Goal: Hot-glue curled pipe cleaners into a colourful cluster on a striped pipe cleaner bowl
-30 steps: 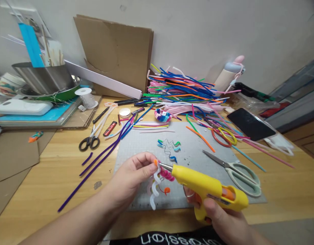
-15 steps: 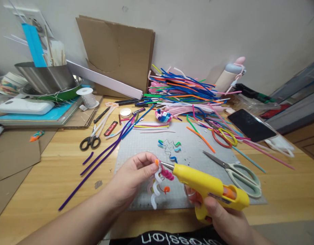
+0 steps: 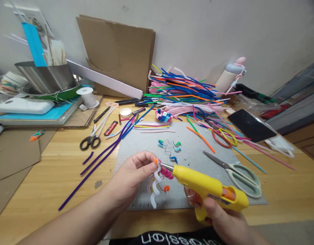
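Between thumb and fingertips, my left hand (image 3: 136, 173) pinches the top of a curled pipe-cleaner piece (image 3: 155, 190), with white and magenta spirals hanging from an orange tip. My right hand (image 3: 223, 214) is wrapped round the handle of a yellow hot glue gun (image 3: 200, 180). Its metal nozzle points left and meets the top of the curled piece by my left fingertips; whether glue is coming out cannot be seen. Below on the grey cutting mat (image 3: 197, 143) shows a small orange curl (image 3: 166, 189). Green and blue curls on thin wire (image 3: 169, 146) lie farther up the mat.
Green-handled scissors (image 3: 245, 180) lie on the mat's right side, with black scissors (image 3: 89, 142) at left. A heap of pipe cleaners (image 3: 182, 88) fills the back, near a phone (image 3: 251, 125) and a bottle (image 3: 229, 76). Purple pipe cleaners (image 3: 95, 160) lie left.
The glue gun has shifted very slightly left, its nozzle closer in against the top of the curled piece. My left hand has barely moved.
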A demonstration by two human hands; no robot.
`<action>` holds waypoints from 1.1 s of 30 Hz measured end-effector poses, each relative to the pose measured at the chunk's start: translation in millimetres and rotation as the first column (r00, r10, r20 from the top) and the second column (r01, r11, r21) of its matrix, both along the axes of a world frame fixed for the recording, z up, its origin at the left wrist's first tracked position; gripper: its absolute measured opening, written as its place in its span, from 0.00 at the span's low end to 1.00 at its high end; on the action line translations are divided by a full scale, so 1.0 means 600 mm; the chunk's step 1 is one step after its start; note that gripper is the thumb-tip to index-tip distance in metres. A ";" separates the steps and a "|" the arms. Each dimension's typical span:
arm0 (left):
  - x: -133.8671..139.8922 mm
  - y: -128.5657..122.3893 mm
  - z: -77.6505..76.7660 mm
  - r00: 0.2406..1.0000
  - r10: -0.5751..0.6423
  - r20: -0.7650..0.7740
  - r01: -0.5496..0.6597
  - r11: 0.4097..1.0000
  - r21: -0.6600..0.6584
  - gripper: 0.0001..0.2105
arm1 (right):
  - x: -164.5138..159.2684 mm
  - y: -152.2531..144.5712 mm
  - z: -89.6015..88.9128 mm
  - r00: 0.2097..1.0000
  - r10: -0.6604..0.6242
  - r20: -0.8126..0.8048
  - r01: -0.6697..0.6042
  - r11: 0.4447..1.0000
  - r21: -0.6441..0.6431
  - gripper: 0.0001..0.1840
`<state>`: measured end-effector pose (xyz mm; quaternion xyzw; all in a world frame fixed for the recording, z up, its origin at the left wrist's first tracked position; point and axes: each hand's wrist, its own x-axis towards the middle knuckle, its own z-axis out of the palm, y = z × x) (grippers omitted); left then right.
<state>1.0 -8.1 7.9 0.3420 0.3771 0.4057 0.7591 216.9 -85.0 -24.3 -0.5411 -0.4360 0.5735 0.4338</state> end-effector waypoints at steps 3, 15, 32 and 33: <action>0.000 0.000 0.002 1.000 0.022 -0.010 -0.022 1.000 0.012 0.12 | 0.001 -0.001 0.000 1.000 0.000 0.010 0.000 1.000 -0.012 0.24; -0.002 -0.001 0.001 0.990 0.097 -0.106 -0.077 0.981 0.178 0.08 | 0.001 -0.001 0.005 0.998 0.016 0.054 -0.017 1.000 0.012 0.23; -0.016 0.018 0.029 0.926 0.350 0.143 -0.356 0.934 0.017 0.12 | 0.082 0.072 0.004 0.929 0.329 -0.170 -0.371 0.838 -0.401 0.23; -0.016 0.019 0.030 0.929 0.331 0.164 -0.337 0.941 0.009 0.11 | 0.082 0.074 0.004 0.927 0.359 -0.111 -0.369 0.816 -0.444 0.25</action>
